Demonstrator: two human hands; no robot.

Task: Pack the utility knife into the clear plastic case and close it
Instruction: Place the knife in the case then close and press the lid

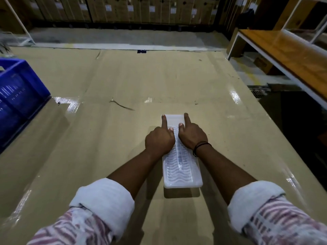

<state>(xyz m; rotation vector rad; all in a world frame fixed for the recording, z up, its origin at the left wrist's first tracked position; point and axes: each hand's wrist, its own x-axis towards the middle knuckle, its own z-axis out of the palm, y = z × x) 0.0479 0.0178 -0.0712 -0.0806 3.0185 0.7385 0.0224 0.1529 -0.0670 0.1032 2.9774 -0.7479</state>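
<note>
The clear plastic case (181, 171) lies lengthwise on the tan table, lid down, with a wavy ribbed pattern on top. Through the lid I cannot make out the utility knife. My left hand (160, 139) rests on the case's far left part, index finger stretched along the left edge, thumb on the lid. My right hand (192, 134) lies mirrored on the far right part, index finger along the right edge, thumb on the lid. Both hands press down on the far end of the case.
A blue plastic crate (16, 96) stands at the table's left edge. The table (106, 82) is covered with glossy taped cardboard. A wooden bench with a white frame (286, 52) stands to the right, stacked cartons along the back wall.
</note>
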